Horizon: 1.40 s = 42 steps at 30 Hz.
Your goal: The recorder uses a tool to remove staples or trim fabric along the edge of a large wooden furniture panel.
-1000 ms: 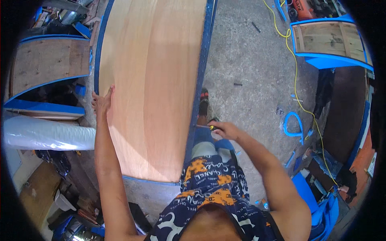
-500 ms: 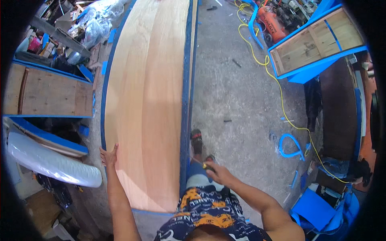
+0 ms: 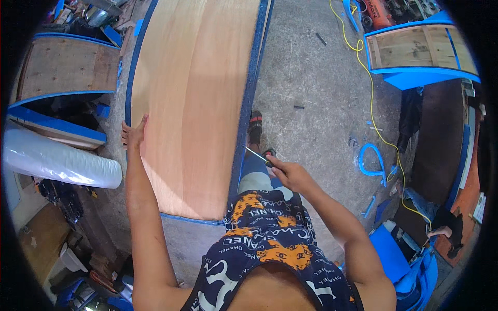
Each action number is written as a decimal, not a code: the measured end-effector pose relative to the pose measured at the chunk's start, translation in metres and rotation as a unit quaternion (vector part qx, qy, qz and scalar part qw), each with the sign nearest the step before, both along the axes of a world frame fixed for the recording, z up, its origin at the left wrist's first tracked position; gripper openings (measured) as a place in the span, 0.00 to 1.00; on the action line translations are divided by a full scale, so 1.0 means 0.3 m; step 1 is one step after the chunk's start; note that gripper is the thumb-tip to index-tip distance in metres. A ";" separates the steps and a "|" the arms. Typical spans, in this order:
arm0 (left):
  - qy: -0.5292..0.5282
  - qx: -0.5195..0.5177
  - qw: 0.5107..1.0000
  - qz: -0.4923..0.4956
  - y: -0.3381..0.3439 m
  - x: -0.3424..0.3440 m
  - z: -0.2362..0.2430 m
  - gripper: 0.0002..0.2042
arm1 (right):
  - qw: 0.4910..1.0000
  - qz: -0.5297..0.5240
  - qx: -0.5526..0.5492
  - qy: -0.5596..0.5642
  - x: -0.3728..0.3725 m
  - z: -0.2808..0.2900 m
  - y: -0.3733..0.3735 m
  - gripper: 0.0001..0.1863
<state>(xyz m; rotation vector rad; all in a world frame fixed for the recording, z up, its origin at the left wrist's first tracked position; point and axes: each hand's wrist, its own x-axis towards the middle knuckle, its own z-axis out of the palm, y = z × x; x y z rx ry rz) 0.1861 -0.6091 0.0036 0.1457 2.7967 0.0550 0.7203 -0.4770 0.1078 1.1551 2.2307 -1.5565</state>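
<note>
A long wooden panel (image 3: pixel 192 103) with dark blue edging lies lengthwise in front of me. My left hand (image 3: pixel 134 133) grips its left edge, the thumb on the top face and the fingers over the side. In my right hand (image 3: pixel 290 175) is a screwdriver (image 3: pixel 256 154) with a thin metal shaft and a dark handle, partly hidden by the fingers. Its tip points at the blue edging (image 3: pixel 239 155) on the panel's right side; I cannot tell whether it touches. My legs stand close against that side.
At left lie a clear plastic roll (image 3: pixel 62 158) and plywood-backed, blue-edged pieces (image 3: pixel 70 67). A yellow hose (image 3: pixel 374 103) winds over the concrete floor (image 3: pixel 316 129) at right, near a blue strip loop (image 3: pixel 361 160). A blue-edged frame (image 3: pixel 410 49) stands at upper right beside an orange compressor (image 3: pixel 377 13).
The whole scene has shifted upward in view, showing more of my torso. The screwdriver shaft, blurred before, is now sharp with its tip at the panel's right edging. Left hand stays on the left edge.
</note>
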 end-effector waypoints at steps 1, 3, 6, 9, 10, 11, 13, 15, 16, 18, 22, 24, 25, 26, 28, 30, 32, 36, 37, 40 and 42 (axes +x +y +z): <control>0.010 -0.001 1.000 -0.005 -0.001 0.000 -0.002 0.66 | 1.000 -0.003 0.000 -0.007 0.000 0.000 -0.001 0.24; 0.009 -0.009 1.000 0.000 0.000 -0.004 -0.009 0.66 | 0.999 -0.007 0.043 0.027 -0.002 -0.006 -0.007 0.24; 0.014 -0.019 1.000 0.002 0.003 -0.005 -0.014 0.66 | 1.000 -0.013 -0.009 -0.023 -0.003 -0.020 -0.011 0.23; 0.019 -0.018 1.000 0.001 0.005 0.000 -0.008 0.66 | 0.999 -0.017 0.040 0.021 -0.011 -0.032 -0.008 0.22; 0.019 -0.019 1.000 0.000 0.006 0.002 -0.005 0.66 | 0.999 -0.023 0.031 0.016 -0.014 -0.034 -0.006 0.22; 0.018 -0.016 1.000 0.000 0.007 0.004 -0.002 0.66 | 0.999 -0.028 0.022 0.010 -0.018 -0.033 -0.006 0.22; 0.023 -0.019 1.000 -0.002 0.007 0.007 0.002 0.66 | 0.999 -0.031 0.016 -0.002 -0.027 -0.023 -0.009 0.22; 0.022 -0.016 1.000 -0.002 0.007 0.009 0.002 0.65 | 0.999 -0.031 0.011 -0.014 -0.036 -0.004 -0.016 0.22; 0.028 -0.019 0.999 -0.005 0.006 0.009 0.001 0.65 | 0.999 -0.038 0.012 -0.025 -0.041 0.009 -0.023 0.22; 0.026 -0.013 1.000 -0.004 0.004 0.008 -0.002 0.65 | 0.998 -0.045 0.012 -0.039 -0.051 0.034 -0.032 0.23; 0.020 -0.015 1.000 -0.009 -0.001 0.004 -0.008 0.65 | 0.996 -0.070 -0.005 -0.046 -0.069 0.070 -0.027 0.22; 0.016 -0.014 1.000 -0.009 -0.002 0.002 -0.007 0.65 | 0.997 -0.073 -0.010 -0.034 -0.076 0.080 -0.013 0.22; 0.016 -0.018 1.000 -0.010 -0.001 0.001 -0.006 0.65 | 0.997 -0.065 -0.020 -0.044 -0.079 0.082 -0.003 0.22; 0.011 -0.013 1.000 -0.010 -0.001 0.001 -0.005 0.65 | 0.996 -0.061 -0.036 -0.059 -0.080 0.084 0.004 0.21; 0.014 -0.024 1.000 -0.011 0.001 0.002 -0.003 0.65 | 0.997 -0.056 -0.031 -0.051 -0.084 0.086 0.017 0.22; 0.013 -0.021 1.000 -0.009 0.003 0.002 -0.002 0.65 | 0.997 -0.054 -0.031 -0.047 -0.089 0.087 0.023 0.22; 0.012 -0.022 1.000 -0.010 0.004 0.002 -0.003 0.65 | 0.999 -0.025 -0.008 -0.032 -0.094 0.088 0.022 0.22; 0.015 -0.029 0.999 -0.008 0.001 -0.001 -0.009 0.64 | 0.997 -0.021 -0.019 -0.078 -0.104 0.093 0.011 0.22; 0.019 -0.033 0.999 -0.009 0.000 -0.002 -0.012 0.64 | 0.996 -0.036 -0.020 -0.081 -0.106 0.096 0.007 0.22; 0.026 -0.032 0.999 -0.014 -0.005 -0.005 -0.020 0.64 | 0.995 -0.052 -0.028 -0.081 -0.115 0.100 0.008 0.22; 0.026 -0.025 0.999 -0.013 -0.007 -0.004 -0.023 0.64 | 0.995 -0.052 -0.036 -0.078 -0.123 0.108 0.007 0.22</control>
